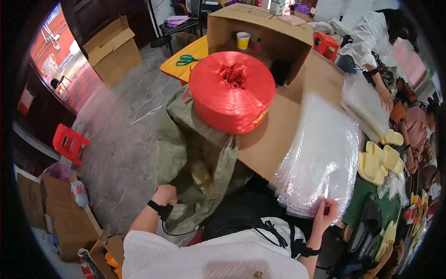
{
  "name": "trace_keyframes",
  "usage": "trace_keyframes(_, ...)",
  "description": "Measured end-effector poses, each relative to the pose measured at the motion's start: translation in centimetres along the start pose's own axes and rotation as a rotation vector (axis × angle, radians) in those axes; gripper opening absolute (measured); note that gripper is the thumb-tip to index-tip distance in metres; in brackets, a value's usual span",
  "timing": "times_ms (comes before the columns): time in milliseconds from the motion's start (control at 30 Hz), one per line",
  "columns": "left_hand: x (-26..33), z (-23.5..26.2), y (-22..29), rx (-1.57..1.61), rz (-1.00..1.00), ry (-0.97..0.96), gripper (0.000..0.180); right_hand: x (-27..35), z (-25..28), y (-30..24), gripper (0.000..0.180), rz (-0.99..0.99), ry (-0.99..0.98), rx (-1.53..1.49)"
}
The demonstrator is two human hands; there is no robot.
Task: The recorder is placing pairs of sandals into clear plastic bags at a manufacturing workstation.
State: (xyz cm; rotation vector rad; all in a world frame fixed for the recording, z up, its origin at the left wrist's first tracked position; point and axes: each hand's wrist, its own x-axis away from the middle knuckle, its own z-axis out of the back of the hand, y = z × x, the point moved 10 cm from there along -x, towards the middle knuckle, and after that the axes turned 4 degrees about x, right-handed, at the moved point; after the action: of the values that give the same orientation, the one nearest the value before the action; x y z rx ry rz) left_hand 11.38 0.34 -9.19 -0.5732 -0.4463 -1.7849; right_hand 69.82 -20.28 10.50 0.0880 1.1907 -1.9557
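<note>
My left hand (166,194) is closed at the left edge of an olive woven sack (174,139), gripping its side. The sack hangs open, and a yellowish object (201,176) shows inside it, its kind unclear. My right hand (326,212) has its fingers curled on the lower edge of a clear plastic bag, part of a fanned stack of plastic bags (320,149). That stack lies on a cardboard-covered surface (274,144). Beyond the sack sits a large roll of red plastic twine (232,93).
Behind the roll stands an open cardboard box (260,23) holding a cup (243,40). Green-handled scissors (186,60) rest on a yellow stool (174,67). Yellow slippers (371,165) lie at right, near a co-worker in white (367,42). A red stool (69,144) stands at left.
</note>
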Motion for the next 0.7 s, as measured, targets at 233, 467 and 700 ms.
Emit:
trace_keyframes(233, 3.5, 7.7, 2.7, -0.098, -0.186, 0.254, 0.019, 0.1, 1.5, -0.7, 0.004, -0.006, 0.060, 0.000)
trace_keyframes(467, 7.3, 14.7, 13.2, -0.008, -0.192, 0.048, 0.040, 0.4, 1.4, -0.7, 0.006, 0.045, 0.068, 0.016)
trace_keyframes(700, 14.8, 27.3, 34.7, 0.344, -1.092, 0.412, 0.029, 0.8, 2.0, 0.1, 0.006, -0.006, 0.123, -0.011)
